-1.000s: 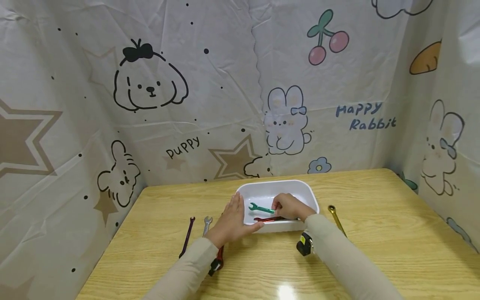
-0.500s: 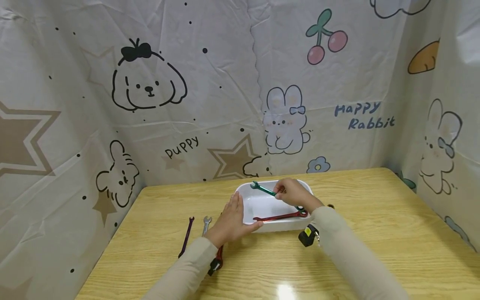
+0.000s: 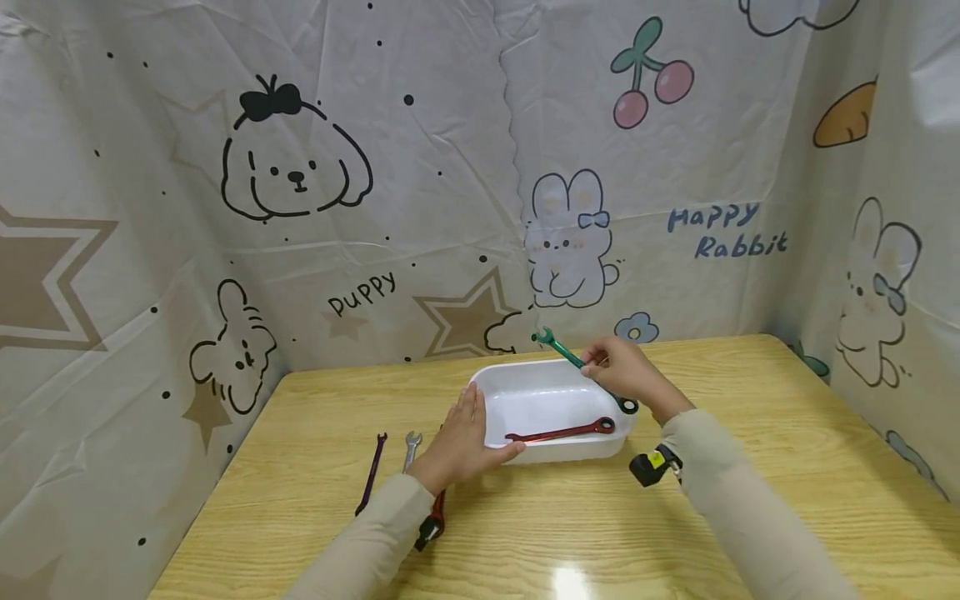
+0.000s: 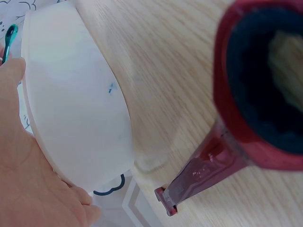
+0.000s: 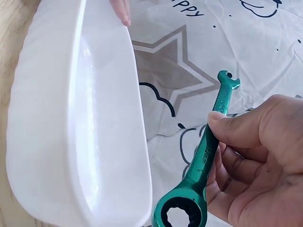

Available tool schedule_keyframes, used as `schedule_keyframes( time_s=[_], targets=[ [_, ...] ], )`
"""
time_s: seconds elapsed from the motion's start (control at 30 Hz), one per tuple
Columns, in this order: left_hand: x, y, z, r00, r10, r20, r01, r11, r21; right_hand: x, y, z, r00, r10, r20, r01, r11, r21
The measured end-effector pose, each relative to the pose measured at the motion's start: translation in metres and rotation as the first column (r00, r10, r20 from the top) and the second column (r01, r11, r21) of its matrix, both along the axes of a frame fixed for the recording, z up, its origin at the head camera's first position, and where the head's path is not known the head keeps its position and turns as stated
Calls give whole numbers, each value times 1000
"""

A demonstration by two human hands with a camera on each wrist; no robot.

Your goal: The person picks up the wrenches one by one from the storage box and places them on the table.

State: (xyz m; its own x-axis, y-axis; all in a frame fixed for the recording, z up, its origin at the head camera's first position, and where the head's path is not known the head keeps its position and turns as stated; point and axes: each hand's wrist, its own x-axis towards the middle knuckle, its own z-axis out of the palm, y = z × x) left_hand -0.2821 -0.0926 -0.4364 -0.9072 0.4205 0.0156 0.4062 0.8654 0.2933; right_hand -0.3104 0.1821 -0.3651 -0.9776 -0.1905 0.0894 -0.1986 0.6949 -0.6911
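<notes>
My right hand pinches a green ratcheting combination wrench between thumb and fingers, raised over the far right rim of a white plastic tray. In the right wrist view the wrench slants with its ring end low and its open end up; the thumb lies on the shank. My left hand rests straight-fingered against the tray's left end, thumb along the near rim. Inside the tray a red ratcheting wrench lies along the near wall.
Left of the tray, a purple wrench and a silver wrench lie on the wooden table. Another red ratcheting wrench lies beside my left wrist. A printed cloth hangs behind and at both sides.
My right hand has lifted the green wrench out of the tray, up and to the right. The red wrench inside has come into full view. My left hand stays put.
</notes>
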Motion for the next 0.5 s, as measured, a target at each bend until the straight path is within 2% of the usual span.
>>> schedule_keyframes(
  time_s=[0.27, 0.5],
  targets=[
    [-3, -1, -4, 1000, 7, -3, -7, 1000, -7, 12, 29, 3, 999, -47, -27, 47, 999, -1],
    [-2, -1, -3, 1000, 3, 3, -3, 1000, 7, 26, 65, -6, 993, -116, 17, 116, 993, -3]
  ],
)
